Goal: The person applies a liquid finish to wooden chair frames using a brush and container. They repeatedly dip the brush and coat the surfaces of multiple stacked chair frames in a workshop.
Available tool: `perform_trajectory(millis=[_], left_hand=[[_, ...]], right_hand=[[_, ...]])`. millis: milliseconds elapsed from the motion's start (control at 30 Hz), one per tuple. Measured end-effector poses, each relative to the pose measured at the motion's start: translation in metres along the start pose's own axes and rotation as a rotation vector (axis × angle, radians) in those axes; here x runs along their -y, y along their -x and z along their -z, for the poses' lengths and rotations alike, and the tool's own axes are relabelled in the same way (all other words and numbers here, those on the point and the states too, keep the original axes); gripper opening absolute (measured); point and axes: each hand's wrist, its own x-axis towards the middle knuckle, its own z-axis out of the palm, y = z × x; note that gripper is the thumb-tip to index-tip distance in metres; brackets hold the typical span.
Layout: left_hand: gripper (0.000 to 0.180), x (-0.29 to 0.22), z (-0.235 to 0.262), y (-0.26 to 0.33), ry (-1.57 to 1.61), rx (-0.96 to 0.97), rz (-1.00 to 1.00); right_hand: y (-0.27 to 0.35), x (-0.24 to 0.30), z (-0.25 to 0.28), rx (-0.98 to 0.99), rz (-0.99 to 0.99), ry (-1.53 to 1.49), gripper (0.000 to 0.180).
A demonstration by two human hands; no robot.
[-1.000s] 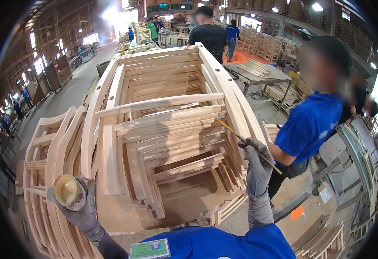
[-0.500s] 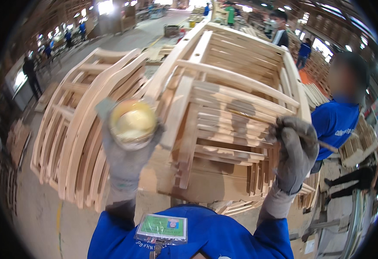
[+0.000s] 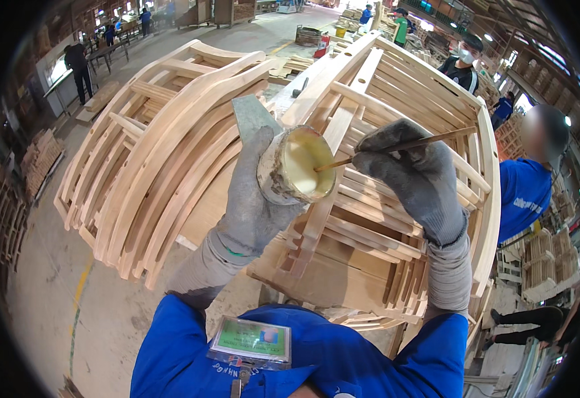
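Note:
My gloved left hand (image 3: 247, 199) grips a round, crusted cup (image 3: 271, 174) with cream-coloured liquid (image 3: 296, 159) inside. A flat grey plate (image 3: 254, 119), perhaps a scraper blade, juts up beside the cup from the same hand. Between the fingers of my gloved right hand (image 3: 412, 179) is a thin wooden stick (image 3: 446, 136); its lower end reaches into the cup. Both hands are above a stack of pale slatted wooden frames (image 3: 429, 83), which the right hand and forearm partly cover.
Curved wooden frames (image 3: 131, 159) lean together on the left. A person in a blue shirt (image 3: 525, 192) stands close on the right, and a masked person (image 3: 461, 66) is beyond the frames. Concrete floor (image 3: 117, 292) shows at lower left.
The cup in my left hand has moved right, toward the middle. My right hand has shifted left and up, and the stick's end is now in the cup. The view has turned slightly.

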Motion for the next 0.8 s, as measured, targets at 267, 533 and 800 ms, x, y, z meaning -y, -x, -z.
perform_trajectory(millis=[267,533,800], left_hand=[[0.048,0.013,-0.003,0.001,0.104,0.001,0.056],[0.047,0.028,-0.001,-0.009,0.15,0.067,0.118],[0.047,0.04,-0.005,-0.02,0.157,0.175,0.193]], right_hand=[[0.012,-0.032,0.003,-0.345,-0.117,-0.696,0.012],[0.039,-0.027,0.003,-0.468,-0.052,-0.417,0.01],[0.055,-0.012,0.027,-0.213,0.264,0.318,0.014]])
